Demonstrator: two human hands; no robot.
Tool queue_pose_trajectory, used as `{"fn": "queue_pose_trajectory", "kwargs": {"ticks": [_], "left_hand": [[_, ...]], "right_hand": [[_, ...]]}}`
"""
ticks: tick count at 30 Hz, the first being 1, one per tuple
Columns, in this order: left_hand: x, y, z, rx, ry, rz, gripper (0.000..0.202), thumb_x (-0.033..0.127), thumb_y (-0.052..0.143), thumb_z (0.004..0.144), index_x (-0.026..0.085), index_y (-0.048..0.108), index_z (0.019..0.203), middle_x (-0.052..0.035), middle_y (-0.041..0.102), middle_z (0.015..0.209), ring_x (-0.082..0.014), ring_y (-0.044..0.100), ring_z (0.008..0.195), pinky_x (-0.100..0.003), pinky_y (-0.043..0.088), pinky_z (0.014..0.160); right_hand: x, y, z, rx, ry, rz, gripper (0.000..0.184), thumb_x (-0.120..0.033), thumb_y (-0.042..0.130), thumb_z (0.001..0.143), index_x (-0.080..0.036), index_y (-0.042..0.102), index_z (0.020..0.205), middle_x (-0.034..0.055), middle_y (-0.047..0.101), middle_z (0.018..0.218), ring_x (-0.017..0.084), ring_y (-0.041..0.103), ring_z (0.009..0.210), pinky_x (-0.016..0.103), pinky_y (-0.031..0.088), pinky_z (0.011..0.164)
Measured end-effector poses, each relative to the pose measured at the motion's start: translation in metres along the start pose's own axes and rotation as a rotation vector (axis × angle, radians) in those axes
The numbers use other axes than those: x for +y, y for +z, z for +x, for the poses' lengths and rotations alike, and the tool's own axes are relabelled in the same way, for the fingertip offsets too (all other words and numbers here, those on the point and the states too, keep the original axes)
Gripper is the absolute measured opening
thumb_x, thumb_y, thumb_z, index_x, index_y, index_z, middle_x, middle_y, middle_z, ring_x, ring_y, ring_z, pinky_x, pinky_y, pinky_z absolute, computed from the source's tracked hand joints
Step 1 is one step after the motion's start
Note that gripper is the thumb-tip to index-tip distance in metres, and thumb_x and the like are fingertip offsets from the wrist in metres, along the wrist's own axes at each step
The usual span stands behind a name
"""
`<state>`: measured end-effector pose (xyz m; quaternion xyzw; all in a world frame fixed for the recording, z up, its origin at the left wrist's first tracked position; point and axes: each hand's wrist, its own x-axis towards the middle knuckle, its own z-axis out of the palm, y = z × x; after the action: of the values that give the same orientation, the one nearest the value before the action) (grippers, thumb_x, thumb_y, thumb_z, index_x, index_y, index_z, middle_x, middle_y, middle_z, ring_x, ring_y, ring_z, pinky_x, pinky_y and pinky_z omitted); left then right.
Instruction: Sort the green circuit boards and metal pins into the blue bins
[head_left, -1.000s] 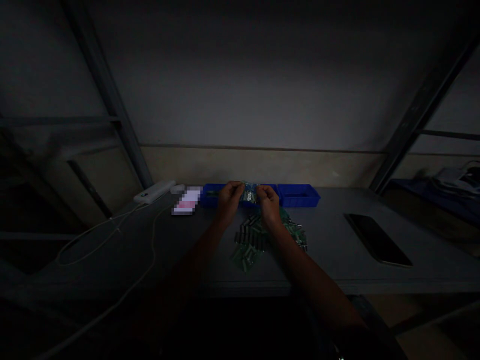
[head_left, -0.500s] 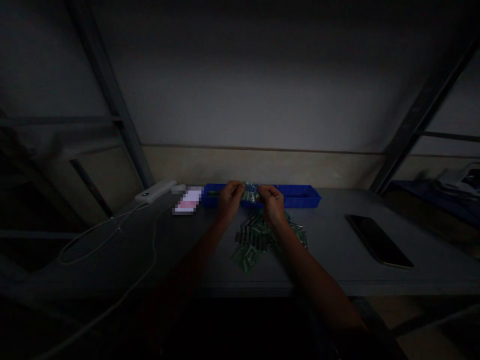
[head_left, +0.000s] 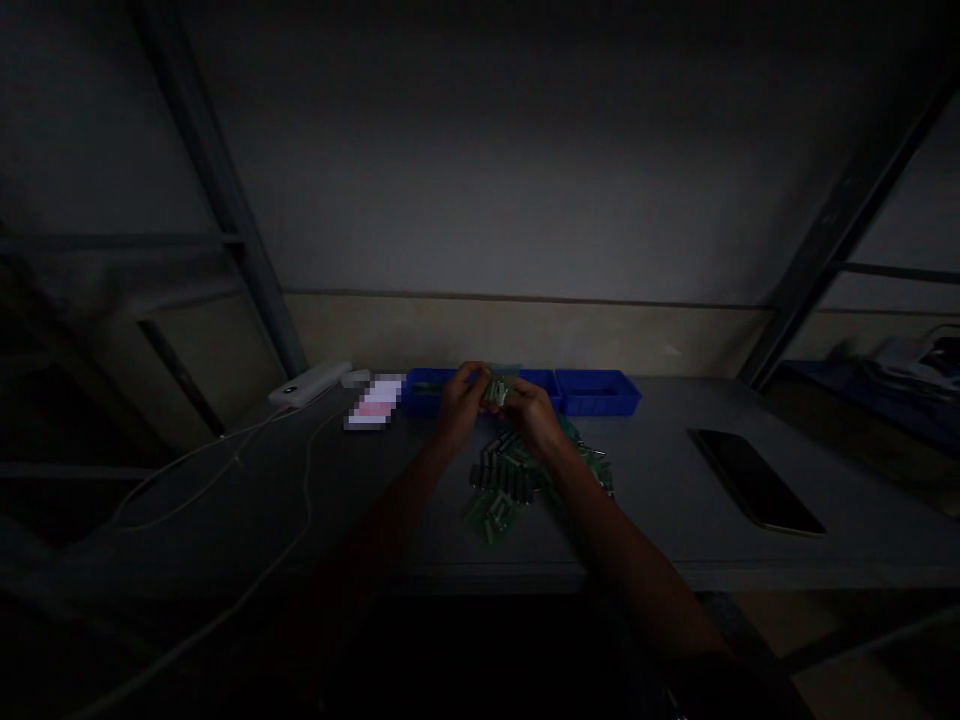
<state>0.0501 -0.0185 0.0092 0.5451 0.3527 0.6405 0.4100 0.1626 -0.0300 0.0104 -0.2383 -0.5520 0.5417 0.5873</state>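
A small clear, greenish plastic bag (head_left: 498, 388) with several short metallic cylinders in it is held up between my hands. My left hand (head_left: 461, 397) pinches its left side. On the other side, my right hand (head_left: 531, 410) has its fingers closed at the bag's lower right. Below them a pile of short metal cylinders (head_left: 504, 470) lies on the grey table, partly hidden by my right forearm. Another small greenish bag (head_left: 491, 515) with cylinders rests at the pile's near edge. Behind my hands stand blue bins (head_left: 598, 392) in a row.
A dark phone (head_left: 757, 482) lies at the right. To the left are a white power strip (head_left: 311, 384), a lit, blurred-out screen (head_left: 375, 403) and a loose white cable (head_left: 307, 490). Metal posts (head_left: 262, 290) frame the table, with a wall behind.
My right hand has moved left and slightly down, from the bag's upper right corner to its lower right. My left hand stays nearly in place, still pinching the bag.
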Motion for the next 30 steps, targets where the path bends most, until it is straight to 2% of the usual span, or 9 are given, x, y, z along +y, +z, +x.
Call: {"fn": "queue_pose_trajectory", "kwargs": {"ticks": [3, 11, 15, 23, 30], "left_hand": [[0.001, 0.002, -0.002, 0.009, -0.002, -0.001, 0.036, 0.051, 0.060, 0.072, 0.020, 0.052, 0.089, 0.0082, 0.047, 0.049, -0.0065, 0.044, 0.037, -0.017, 0.033, 0.036], [0.001, 0.003, -0.004, 0.043, 0.038, 0.099, 0.032, 0.047, 0.060, 0.074, 0.018, 0.055, 0.086, 0.0076, 0.045, 0.047, -0.0063, 0.042, 0.039, -0.017, 0.030, 0.037], [-0.001, 0.003, -0.002, 0.059, 0.035, 0.106, 0.028, 0.044, 0.060, 0.074, 0.017, 0.057, 0.082, 0.0064, 0.046, 0.051, -0.0064, 0.042, 0.042, -0.017, 0.031, 0.039], [-0.002, 0.005, -0.001, -0.013, -0.025, 0.017, 0.028, 0.044, 0.061, 0.073, 0.016, 0.058, 0.077, 0.0056, 0.046, 0.053, -0.0059, 0.039, 0.043, -0.018, 0.030, 0.041], [-0.002, 0.004, -0.002, -0.019, -0.007, 0.106, 0.028, 0.044, 0.060, 0.074, 0.017, 0.058, 0.081, 0.0046, 0.049, 0.055, -0.0075, 0.042, 0.046, -0.020, 0.031, 0.044]], "right_hand": [[0.002, 0.004, -0.002, -0.034, -0.058, -0.099, 0.020, -0.039, 0.064, 0.061, -0.019, 0.060, 0.060, -0.0018, 0.057, 0.053, 0.014, 0.052, 0.057, 0.024, 0.039, 0.052], [0.013, -0.001, -0.002, 0.093, -0.217, -0.263, 0.013, -0.030, 0.058, 0.066, -0.019, 0.058, 0.060, -0.0044, 0.054, 0.052, 0.012, 0.049, 0.053, 0.024, 0.040, 0.054], [0.020, -0.002, -0.002, 0.178, -0.241, -0.310, 0.007, -0.024, 0.057, 0.063, -0.019, 0.056, 0.059, -0.0060, 0.051, 0.051, 0.011, 0.042, 0.051, 0.022, 0.036, 0.051], [0.023, -0.002, -0.004, 0.215, -0.263, -0.357, 0.009, -0.021, 0.053, 0.064, -0.018, 0.060, 0.068, -0.0032, 0.058, 0.062, 0.014, 0.050, 0.059, 0.025, 0.039, 0.059], [0.020, -0.001, -0.005, 0.208, -0.282, -0.375, 0.008, -0.020, 0.050, 0.063, -0.017, 0.057, 0.065, -0.0017, 0.058, 0.062, 0.014, 0.050, 0.060, 0.025, 0.039, 0.059]]}}
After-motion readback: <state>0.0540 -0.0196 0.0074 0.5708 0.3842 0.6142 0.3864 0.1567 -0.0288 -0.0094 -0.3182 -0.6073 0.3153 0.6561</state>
